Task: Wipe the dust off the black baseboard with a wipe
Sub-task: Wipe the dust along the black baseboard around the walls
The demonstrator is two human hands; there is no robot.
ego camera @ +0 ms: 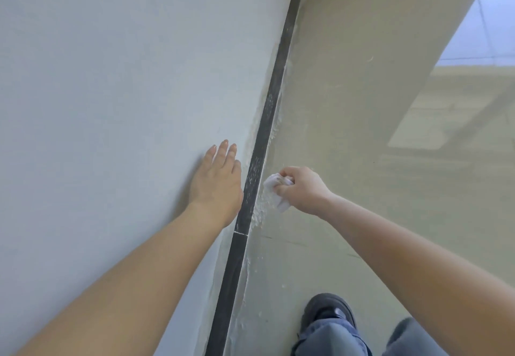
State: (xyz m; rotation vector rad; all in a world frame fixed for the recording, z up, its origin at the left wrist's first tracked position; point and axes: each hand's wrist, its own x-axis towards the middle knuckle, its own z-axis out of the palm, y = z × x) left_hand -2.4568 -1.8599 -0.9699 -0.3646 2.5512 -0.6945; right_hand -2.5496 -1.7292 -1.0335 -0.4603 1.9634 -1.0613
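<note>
A black baseboard [266, 130] runs from the bottom centre up to the top right, between a pale wall and the floor. White dust streaks mark it beside my hands. My right hand [302, 189] is shut on a crumpled white wipe [276, 188], held just right of the baseboard, close above the floor edge. My left hand [218, 183] lies flat against the wall, fingers spread, just left of the baseboard.
The pale wall [111, 90] fills the left side. A glossy beige floor [362, 132] with window reflections lies to the right. My black shoe [330, 314] and a blue trouser leg [328, 339] are at the bottom right. White specks dot the floor along the baseboard.
</note>
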